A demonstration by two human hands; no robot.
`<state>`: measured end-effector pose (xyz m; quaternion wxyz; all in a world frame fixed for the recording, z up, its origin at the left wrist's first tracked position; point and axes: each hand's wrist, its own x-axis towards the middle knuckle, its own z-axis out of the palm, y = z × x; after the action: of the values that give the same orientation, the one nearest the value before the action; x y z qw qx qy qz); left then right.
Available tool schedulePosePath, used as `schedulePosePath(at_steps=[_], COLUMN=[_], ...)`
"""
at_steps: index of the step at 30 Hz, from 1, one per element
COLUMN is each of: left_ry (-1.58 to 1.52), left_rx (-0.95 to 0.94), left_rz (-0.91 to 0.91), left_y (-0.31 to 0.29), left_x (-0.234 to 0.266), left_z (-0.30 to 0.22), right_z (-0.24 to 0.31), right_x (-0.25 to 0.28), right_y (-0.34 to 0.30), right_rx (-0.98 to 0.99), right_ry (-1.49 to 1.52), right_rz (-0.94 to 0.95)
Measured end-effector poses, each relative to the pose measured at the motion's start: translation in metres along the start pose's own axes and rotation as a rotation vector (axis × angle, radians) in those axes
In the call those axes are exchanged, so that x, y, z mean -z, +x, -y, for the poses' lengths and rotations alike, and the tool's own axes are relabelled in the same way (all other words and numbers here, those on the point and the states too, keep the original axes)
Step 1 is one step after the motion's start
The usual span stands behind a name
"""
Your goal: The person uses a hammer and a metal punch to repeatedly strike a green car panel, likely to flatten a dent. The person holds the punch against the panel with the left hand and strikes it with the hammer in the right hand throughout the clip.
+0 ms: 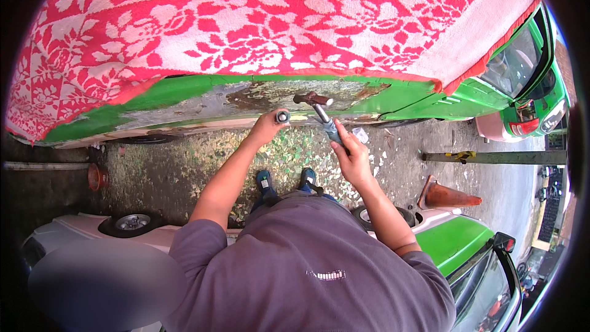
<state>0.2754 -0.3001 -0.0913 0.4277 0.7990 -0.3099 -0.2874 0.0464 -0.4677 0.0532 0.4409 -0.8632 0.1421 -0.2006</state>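
A: Step?
B: Likely beating the scraped panel: right hand is gripping a hammer, left hand a metal tool (type unclear), all near upper centre.
A: Next?
B: Probably calling for careful aiming.

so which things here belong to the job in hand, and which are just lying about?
Likely job: hammer in right hand, metal tool in left hand, scraped panel.
Likely just about: cone, floor flakes, white scrap.

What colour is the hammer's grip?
The grip is greyish blue; it shows best in the head view.
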Motion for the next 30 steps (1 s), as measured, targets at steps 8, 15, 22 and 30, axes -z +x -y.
schedulePosePath(at_steps=[8, 15, 22, 30], left_ry=[-0.125, -0.042, 0.002, -0.007], left_rx=[-0.154, -0.163, -0.192, -0.139], left_rz=[-0.037, 0.001, -0.044, 0.021], left_y=[0.010, 0.005, -0.007, -0.008], left_x=[0.025, 0.018, 0.018, 0.016], left_z=[-0.013, -0.008, 0.001, 0.006], right_z=[-0.006, -0.010, -0.009, -0.004], right_x=[0.009, 0.009, 0.012, 0.010], right_y=[0.004, 0.001, -0.003, -0.001], right_rx=[-0.050, -0.105, -0.147, -0.165], right_ry=[0.038, 0.072, 0.071, 0.067], right_rz=[0.052, 0.073, 0.078, 0.124])
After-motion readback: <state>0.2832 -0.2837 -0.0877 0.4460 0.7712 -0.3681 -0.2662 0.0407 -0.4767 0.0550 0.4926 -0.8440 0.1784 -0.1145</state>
